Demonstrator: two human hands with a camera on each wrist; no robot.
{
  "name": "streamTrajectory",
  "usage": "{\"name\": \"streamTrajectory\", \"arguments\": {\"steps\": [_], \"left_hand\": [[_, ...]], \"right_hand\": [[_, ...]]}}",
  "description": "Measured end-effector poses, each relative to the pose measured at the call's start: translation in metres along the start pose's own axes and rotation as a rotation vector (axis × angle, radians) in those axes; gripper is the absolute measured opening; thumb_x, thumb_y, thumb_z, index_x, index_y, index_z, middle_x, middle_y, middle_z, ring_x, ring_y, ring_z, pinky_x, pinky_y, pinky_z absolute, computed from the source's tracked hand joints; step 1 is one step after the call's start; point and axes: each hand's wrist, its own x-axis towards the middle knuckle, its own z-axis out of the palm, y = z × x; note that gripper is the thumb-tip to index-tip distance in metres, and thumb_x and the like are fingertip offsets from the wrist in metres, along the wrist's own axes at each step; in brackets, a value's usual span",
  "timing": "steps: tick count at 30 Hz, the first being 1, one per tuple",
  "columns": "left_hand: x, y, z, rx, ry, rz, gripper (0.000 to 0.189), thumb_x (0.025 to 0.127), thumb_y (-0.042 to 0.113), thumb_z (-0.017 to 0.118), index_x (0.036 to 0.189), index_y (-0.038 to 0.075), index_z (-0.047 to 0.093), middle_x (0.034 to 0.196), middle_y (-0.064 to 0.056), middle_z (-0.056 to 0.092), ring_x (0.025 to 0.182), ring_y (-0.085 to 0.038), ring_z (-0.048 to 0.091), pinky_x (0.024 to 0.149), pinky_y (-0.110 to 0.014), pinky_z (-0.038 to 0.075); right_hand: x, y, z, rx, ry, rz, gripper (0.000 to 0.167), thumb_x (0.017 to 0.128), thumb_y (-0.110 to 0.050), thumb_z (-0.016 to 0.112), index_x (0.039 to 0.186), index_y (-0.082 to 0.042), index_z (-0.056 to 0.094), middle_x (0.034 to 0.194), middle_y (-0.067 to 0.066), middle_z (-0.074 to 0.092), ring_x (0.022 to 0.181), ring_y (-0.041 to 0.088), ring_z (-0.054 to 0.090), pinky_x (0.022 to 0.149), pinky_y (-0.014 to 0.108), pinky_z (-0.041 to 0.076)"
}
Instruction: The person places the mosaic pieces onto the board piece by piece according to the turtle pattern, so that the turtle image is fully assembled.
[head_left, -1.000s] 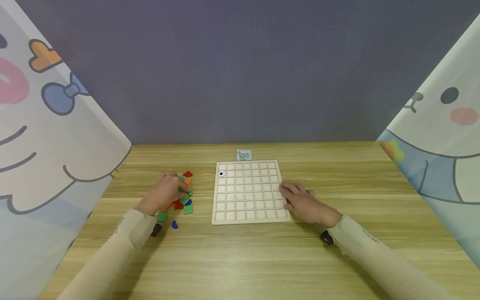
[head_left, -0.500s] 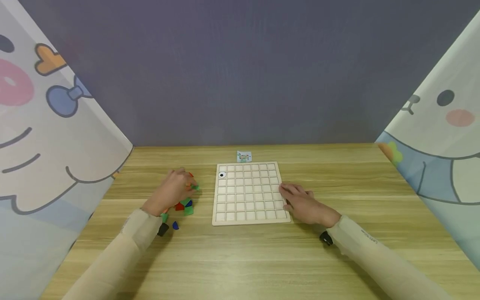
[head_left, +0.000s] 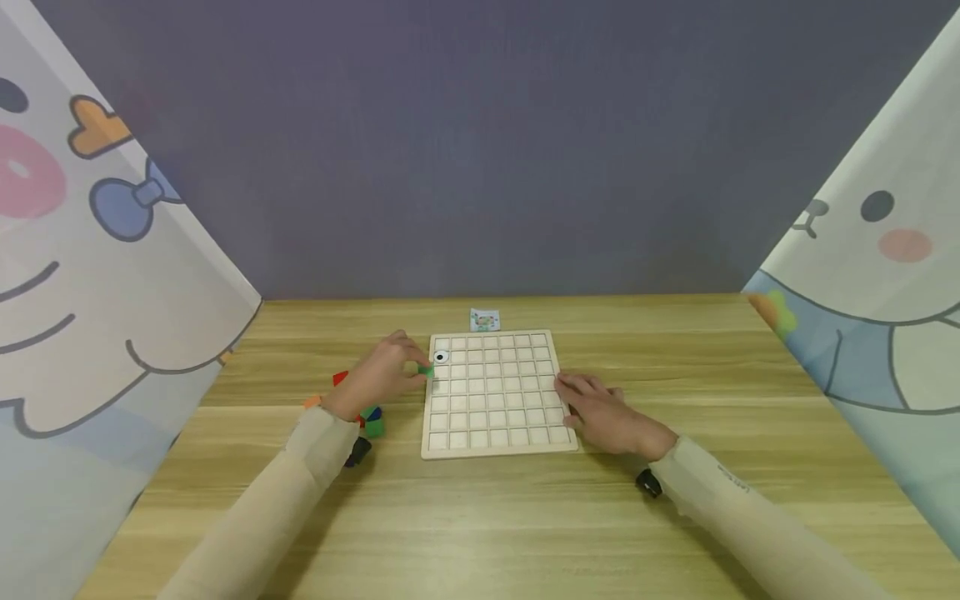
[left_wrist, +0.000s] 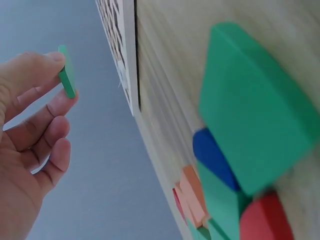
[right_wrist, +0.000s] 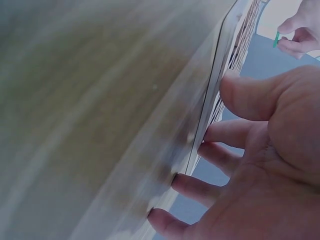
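Observation:
Between thumb and fingertips my left hand (head_left: 384, 377) pinches a thin green tile (left_wrist: 68, 72), held at the left edge of a pale wooden grid board (head_left: 498, 402). A round white eye piece with a black pupil (head_left: 441, 357) sits in the board's left column, near the top. My right hand (head_left: 607, 414) rests at the board's right edge, its fingertips touching the rim. In the right wrist view its thumb lies at the board and the other fingers reach down along the side.
Under and beside my left wrist lies a loose pile: a green piece (left_wrist: 255, 110), a blue one (left_wrist: 215, 155), a red one (left_wrist: 265, 220) and orange ones (left_wrist: 192, 192), partly hidden. A small printed card (head_left: 484, 321) lies behind the board on the wooden table (head_left: 480, 525).
My left hand has left the pile and moved right to the board's left edge, carrying the green tile it picked up. My right hand stays at the board's right edge.

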Motion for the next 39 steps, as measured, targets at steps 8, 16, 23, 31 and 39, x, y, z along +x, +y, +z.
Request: {"name": "streamTrajectory", "arguments": {"steps": [8, 16, 23, 31, 39], "left_hand": [[0.007, -0.004, 0.009, 0.014, -0.032, -0.021, 0.011, 0.076, 0.008, 0.079, 0.086, 0.01, 0.076, 0.09, 0.003, 0.067, 0.084, -0.015, 0.05, 0.067, -0.025, 0.048], [0.009, -0.007, 0.016, 0.022, -0.052, -0.012, 0.01, 0.076, 0.007, 0.08, 0.084, 0.011, 0.076, 0.089, 0.004, 0.068, 0.081, -0.015, 0.049, 0.066, -0.025, 0.047], [0.015, -0.003, 0.018, 0.038, -0.092, -0.055, 0.01, 0.076, 0.009, 0.08, 0.085, 0.013, 0.076, 0.091, 0.004, 0.069, 0.083, -0.015, 0.05, 0.089, -0.045, 0.045], [0.02, 0.002, 0.021, 0.186, -0.148, -0.055, 0.01, 0.075, 0.015, 0.082, 0.082, 0.019, 0.075, 0.084, 0.01, 0.068, 0.079, -0.014, 0.045, 0.076, -0.04, 0.03], [0.03, 0.006, 0.023, 0.204, -0.174, -0.08, 0.008, 0.078, 0.013, 0.079, 0.083, 0.018, 0.075, 0.08, 0.012, 0.064, 0.076, -0.015, 0.044, 0.073, -0.036, 0.028]], "right_hand": [[0.0, -0.001, 0.0, -0.001, -0.012, 0.011, 0.059, 0.099, -0.021, 0.051, 0.147, 0.001, 0.026, 0.151, 0.016, 0.023, 0.135, 0.037, 0.021, 0.088, 0.06, 0.03], [0.001, -0.002, 0.001, -0.011, -0.001, -0.002, 0.059, 0.098, -0.021, 0.052, 0.147, 0.002, 0.028, 0.151, 0.016, 0.024, 0.135, 0.037, 0.022, 0.086, 0.059, 0.032], [0.0, -0.001, 0.0, -0.016, 0.004, 0.001, 0.059, 0.098, -0.021, 0.053, 0.146, 0.002, 0.029, 0.15, 0.016, 0.025, 0.134, 0.037, 0.023, 0.086, 0.059, 0.032], [0.0, 0.001, 0.002, -0.01, -0.003, 0.008, 0.059, 0.098, -0.022, 0.052, 0.147, 0.001, 0.029, 0.151, 0.015, 0.024, 0.135, 0.036, 0.022, 0.087, 0.06, 0.031], [0.001, -0.001, -0.001, -0.018, -0.009, 0.013, 0.059, 0.098, -0.023, 0.052, 0.147, 0.001, 0.029, 0.151, 0.015, 0.024, 0.134, 0.037, 0.023, 0.088, 0.062, 0.031]]}}
